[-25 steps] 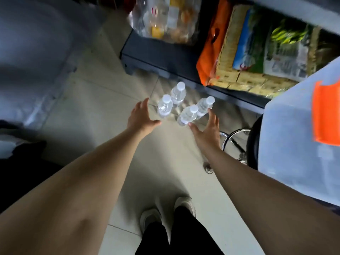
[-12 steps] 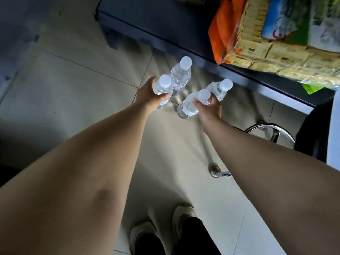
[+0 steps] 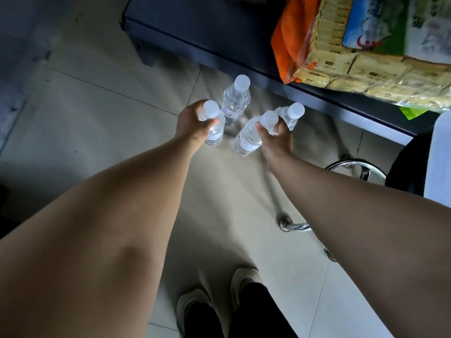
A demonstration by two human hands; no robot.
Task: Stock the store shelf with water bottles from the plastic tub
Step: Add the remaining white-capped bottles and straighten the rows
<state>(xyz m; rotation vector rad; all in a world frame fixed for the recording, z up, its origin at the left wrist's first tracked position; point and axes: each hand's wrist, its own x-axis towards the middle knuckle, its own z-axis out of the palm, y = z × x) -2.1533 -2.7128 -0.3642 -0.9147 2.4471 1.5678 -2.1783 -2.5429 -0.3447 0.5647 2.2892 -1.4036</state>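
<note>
Two pale shoes (image 3: 214,298) stand on the tiled floor (image 3: 102,113), with a chrome stool base (image 3: 351,172) to the right. Beyond them, two bare arms reach down to four clear water bottles, each with a white cap. The left hand (image 3: 192,123) is wrapped around the shoulder of the left bottle (image 3: 213,125); the right hand (image 3: 277,137) grips the near right bottle (image 3: 251,135) at its neck, its fingers against the far right bottle (image 3: 290,115). The fourth bottle (image 3: 235,100) stands untouched behind. Farthest back, the dark bottom shelf (image 3: 219,42) carries one large wrapped multipack (image 3: 366,45) of yellow packets.
</note>
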